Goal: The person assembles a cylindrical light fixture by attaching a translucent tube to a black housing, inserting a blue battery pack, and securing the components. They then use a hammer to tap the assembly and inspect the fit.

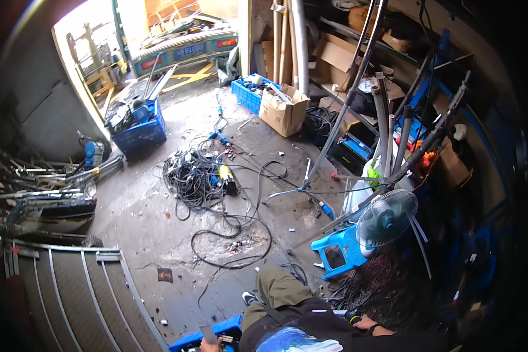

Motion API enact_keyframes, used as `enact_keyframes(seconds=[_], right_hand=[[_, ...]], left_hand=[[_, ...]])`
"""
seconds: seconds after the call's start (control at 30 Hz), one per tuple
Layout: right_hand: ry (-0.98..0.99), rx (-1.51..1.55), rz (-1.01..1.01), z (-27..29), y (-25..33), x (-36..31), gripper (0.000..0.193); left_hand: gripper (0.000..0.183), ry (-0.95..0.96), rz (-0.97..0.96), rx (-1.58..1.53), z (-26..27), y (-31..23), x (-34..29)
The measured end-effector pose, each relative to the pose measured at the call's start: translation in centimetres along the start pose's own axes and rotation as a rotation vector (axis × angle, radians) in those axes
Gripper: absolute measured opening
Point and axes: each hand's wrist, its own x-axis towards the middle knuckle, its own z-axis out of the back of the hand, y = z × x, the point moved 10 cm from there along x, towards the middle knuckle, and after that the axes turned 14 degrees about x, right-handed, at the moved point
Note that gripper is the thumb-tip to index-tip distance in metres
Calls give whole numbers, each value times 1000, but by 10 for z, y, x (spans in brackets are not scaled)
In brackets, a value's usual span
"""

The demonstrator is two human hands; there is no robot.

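Observation:
At the lower edge, my left hand [210, 345] is closed on a flat grey piece [207, 331] that stands up from its fingers. Beside that hand is a blue crate [232, 322], partly cut off, with small items in it. Out to the right, my right hand [365, 323] is closed round a black-and-yellow tool [352, 317], whose exact kind is too small to tell. A pale bar [339, 312] runs from near this tool toward my body. My legs in olive trousers [281, 286] stretch forward between the two hands.
A tangled heap of black cables [190, 176] lies mid-floor, with loops trailing toward me. At the right, a fan [387, 218] is by a blue stool [341, 249] and a wire pile [375, 287]. A metal-framed platform [82, 293] is at left; a blue bin [141, 135] stands near the doorway.

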Motion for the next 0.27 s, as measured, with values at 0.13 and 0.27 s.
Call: enact_keyframes(seconds=[0.13,0.27], right_hand=[[90,138,29,-19,50,0,114],[134,124,81,-29,140,4,107]], left_hand=[[59,-18,-80,59,41,-65,80],[61,-60,-128,-40,91,-156,136]])
